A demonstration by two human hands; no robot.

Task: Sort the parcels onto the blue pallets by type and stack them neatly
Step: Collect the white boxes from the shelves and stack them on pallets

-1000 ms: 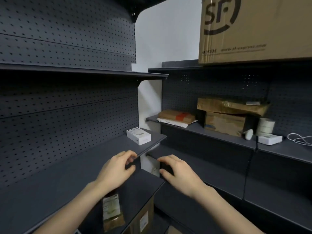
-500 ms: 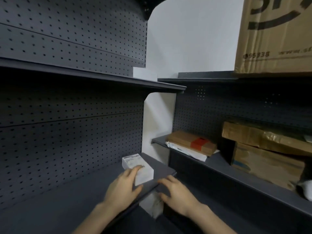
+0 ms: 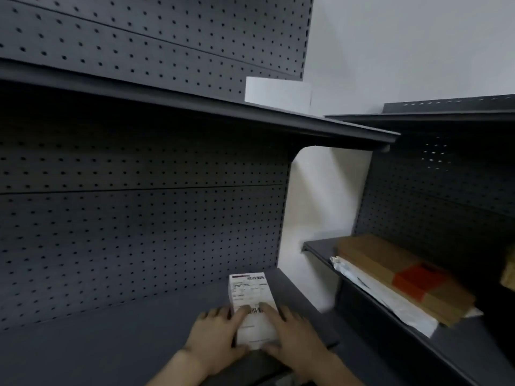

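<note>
A small white parcel box (image 3: pixel 250 291) with a shipping label and barcode lies on the dark grey shelf (image 3: pixel 139 330) in front of me. My left hand (image 3: pixel 216 338) grips its left side, fingers lying over the top. On the other side my right hand (image 3: pixel 292 338) grips it the same way, thumb at the near edge. The near end of the box is hidden between my hands. No blue pallet is in view.
A shelf board (image 3: pixel 195 107) hangs above, with a white box (image 3: pixel 278 94) on it. To the right, another shelf (image 3: pixel 459 344) carries a flat brown parcel with a red patch (image 3: pixel 404 277) lying on a white mailer bag (image 3: pixel 390 305). Perforated back panels close off the left.
My view has moved closer and tilted up. Both hands went forward onto the white box; the right hand, which was off it, now holds its right side.
</note>
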